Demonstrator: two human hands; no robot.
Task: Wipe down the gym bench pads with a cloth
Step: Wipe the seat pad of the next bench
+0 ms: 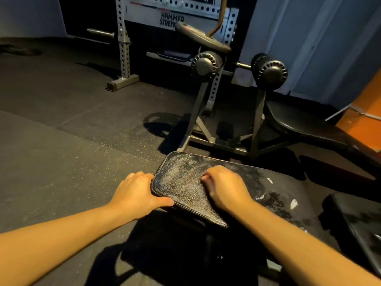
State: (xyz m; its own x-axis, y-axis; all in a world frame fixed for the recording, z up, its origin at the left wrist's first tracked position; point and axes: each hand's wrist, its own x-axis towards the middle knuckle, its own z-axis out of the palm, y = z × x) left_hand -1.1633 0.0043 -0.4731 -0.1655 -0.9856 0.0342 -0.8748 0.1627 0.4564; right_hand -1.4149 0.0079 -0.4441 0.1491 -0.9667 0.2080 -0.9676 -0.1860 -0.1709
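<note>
1. Black cracked vinyl: the pad sits low in front, streaked mid-wipe.
2. The left hand grips its edge. The right hand is curled on top, and I can't tell if a cloth is underneath.
3. Next, probably sweep right toward the white marks.

The bench pad is black, with rounded corners and a stitched seam round its edge. Its worn, cracked cover shines with pale streaks on the left part and carries small white marks toward the right. It lies flat. A second pad, also dark, sits just beside it on the right.
</note>
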